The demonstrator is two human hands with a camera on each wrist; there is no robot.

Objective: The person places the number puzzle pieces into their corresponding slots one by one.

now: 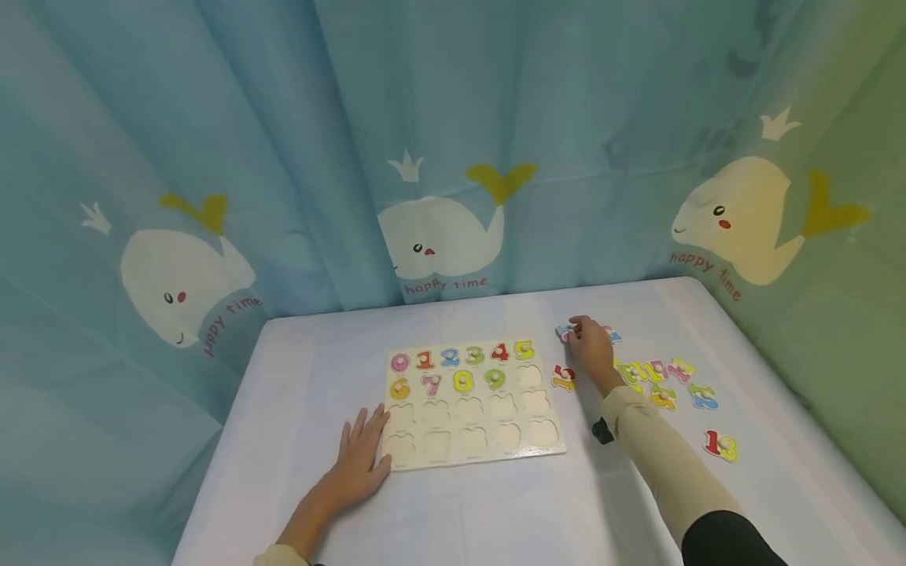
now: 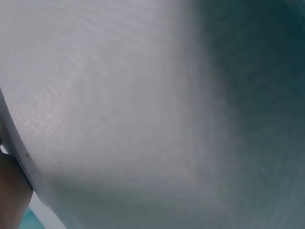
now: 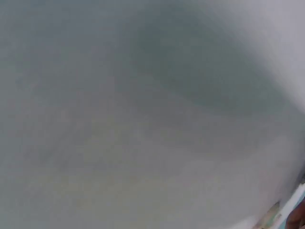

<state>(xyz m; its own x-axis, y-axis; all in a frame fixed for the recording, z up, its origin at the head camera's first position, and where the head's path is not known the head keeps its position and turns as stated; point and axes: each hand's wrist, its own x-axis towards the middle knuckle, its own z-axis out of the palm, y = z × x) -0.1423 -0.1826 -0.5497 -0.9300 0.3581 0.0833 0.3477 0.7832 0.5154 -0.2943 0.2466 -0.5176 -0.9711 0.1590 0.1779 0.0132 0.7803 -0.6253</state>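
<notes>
Got a number puzzle board (image 1: pixel 526 445) lying flat around the middle of the table (image 1: pixel 495 511), with filled digits (image 1: pixel 463 381) running zero through nine: whole top row plus the first four spots in the second. Just under half done, at a guess. Left to fill: eleven bare recesses (image 1: pixel 469 409), meaning the last one in the second row and everything in the two rows below.

Up against the board's left edge, the left hand (image 1: pixel 362 456), fingers stretched out and not gripping anything. Probably just steadying the board.

Over past the board's top right corner, the right hand (image 1: pixel 593 346), fingers bent down at a blue piece (image 1: pixel 563 333). Can't tell if actually pinching it or only touching. Wrist cams no help, basically all blur.

Loose stuff waiting on the right: a red-and-orange piece (image 1: pixel 564 378) just beside the board, a bluish piece (image 1: pixel 614 335) just beyond the right hand, a mixed cluster (image 1: pixel 663 395) farther over, and a red-and-yellow piece (image 1: pixel 720 446) off alone, closer to the near side. Can't count the cluster cleanly, being partly hidden.

Behind it all, a blue curtain (image 1: pixel 425 79) with whale prints (image 1: pixel 440 232).
</notes>
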